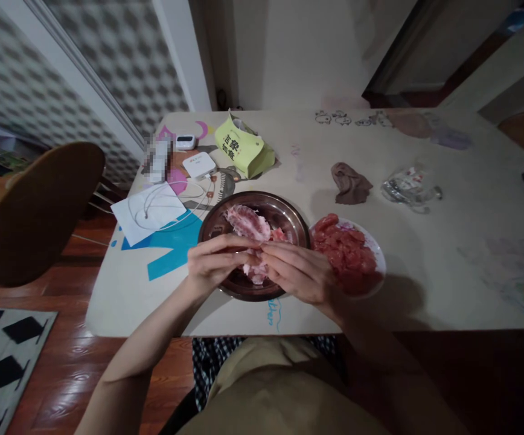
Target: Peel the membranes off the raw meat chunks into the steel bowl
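A round metal bowl (207, 226) stands near the table's front edge with pale pink raw meat (247, 222) in it. Over its near half, my left hand (219, 260) and my right hand (300, 266) meet fingertip to fingertip. Both are closed in a pinch on a small piece of raw meat (253, 258), mostly hidden by the fingers. Just right of the bowl, a white plate (380, 257) carries a heap of red raw meat slices (346, 254); my right hand is beside its left edge.
Behind the bowl are a yellow-green packet (244, 148), a white box (199, 164) with a cable and a white paper (142, 214). A brown cloth (351, 183) and a crumpled clear plastic item (409, 186) lie farther right. A chair (40, 211) stands left of the table.
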`<state>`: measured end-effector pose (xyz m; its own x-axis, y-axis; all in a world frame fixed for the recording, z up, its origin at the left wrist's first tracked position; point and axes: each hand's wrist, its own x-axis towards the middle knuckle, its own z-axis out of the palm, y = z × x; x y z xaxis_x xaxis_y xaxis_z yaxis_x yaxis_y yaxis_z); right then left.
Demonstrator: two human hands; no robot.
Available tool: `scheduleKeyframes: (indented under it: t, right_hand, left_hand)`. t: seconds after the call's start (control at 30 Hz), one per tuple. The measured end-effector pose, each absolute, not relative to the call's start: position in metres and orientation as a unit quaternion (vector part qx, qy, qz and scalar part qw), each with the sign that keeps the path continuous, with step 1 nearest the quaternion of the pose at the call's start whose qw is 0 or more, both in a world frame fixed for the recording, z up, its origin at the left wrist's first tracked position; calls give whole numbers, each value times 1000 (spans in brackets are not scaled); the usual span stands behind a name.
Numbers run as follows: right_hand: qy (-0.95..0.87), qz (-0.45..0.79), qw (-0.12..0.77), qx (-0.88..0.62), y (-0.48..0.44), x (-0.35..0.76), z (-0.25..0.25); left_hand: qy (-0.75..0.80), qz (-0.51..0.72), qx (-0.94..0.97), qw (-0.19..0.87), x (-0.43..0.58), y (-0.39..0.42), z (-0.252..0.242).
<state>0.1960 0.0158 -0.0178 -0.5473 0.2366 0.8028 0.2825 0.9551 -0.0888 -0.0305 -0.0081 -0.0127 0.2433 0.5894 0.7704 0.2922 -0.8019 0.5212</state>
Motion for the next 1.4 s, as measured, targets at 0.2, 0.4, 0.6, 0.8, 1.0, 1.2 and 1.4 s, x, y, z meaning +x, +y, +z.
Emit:
scheduleKeyframes:
  t: [0.2,0.4,0.6,0.8,1.0,1.2,1.4]
  right_hand:
    - [-891,-24,430,-140,16,198,-14]
    - [-873,-45,463,-147,9,196,-12]
    - [-827,-85,507,-229,8,176,-19]
    - [-813,-85,517,-254,10,171,-21]
    - [-796,-35,537,-276,14,172,-20]
    - [-832,-68,503,-225,10,172,-20]
    - [-836,-97,505,-190,12,172,-27]
  left_hand:
    - [255,563,774,139,-29,-5,-16]
    - [297,621,710,147,-22,-11,-25]
    - [311,540,759,186,-21,-11,-13]
    - [334,507,776,172,-17,-8,-9]
    - [377,492,763,181,-18,-6,-12]
    - [370,466,790,147,-19,-7,-11]
    - [372,439,809,120,-18,-11,-13]
